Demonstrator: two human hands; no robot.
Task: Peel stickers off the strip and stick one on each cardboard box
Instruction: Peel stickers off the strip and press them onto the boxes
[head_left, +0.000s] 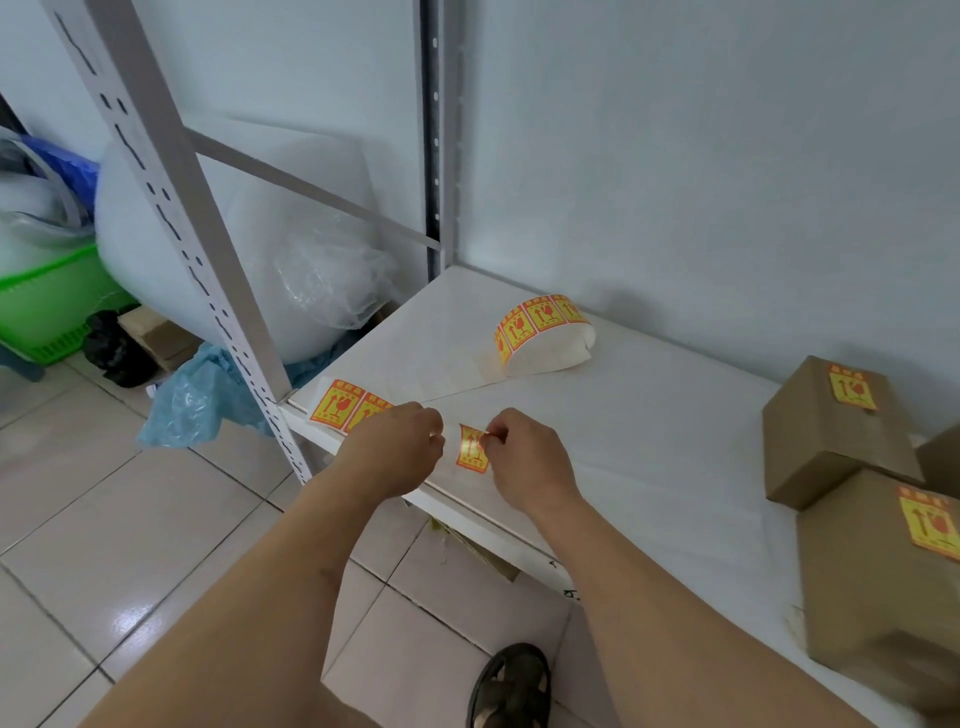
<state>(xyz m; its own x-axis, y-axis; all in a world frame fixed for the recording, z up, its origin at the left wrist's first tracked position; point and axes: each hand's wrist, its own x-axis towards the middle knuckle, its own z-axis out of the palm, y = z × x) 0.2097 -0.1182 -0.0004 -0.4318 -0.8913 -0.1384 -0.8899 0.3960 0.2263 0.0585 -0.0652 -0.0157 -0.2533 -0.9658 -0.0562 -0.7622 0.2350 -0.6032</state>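
The right hand (524, 457) pinches 1 yellow sticker (472, 448) by its top edge; the sticker hangs with its long side up and down, just above the white shelf (649, 441); the left hand (400, 447) has curled fingers on the strip (358, 408); the strip runs slanting back to the roll (543, 332); 2 cardboard boxes (831, 431) sit far right.

bare shelf top (675, 441) mid-table, boxes (831, 431) crowding right, sticker roll (540, 332) behind

Soft even daylight, bowed wide-angle edges
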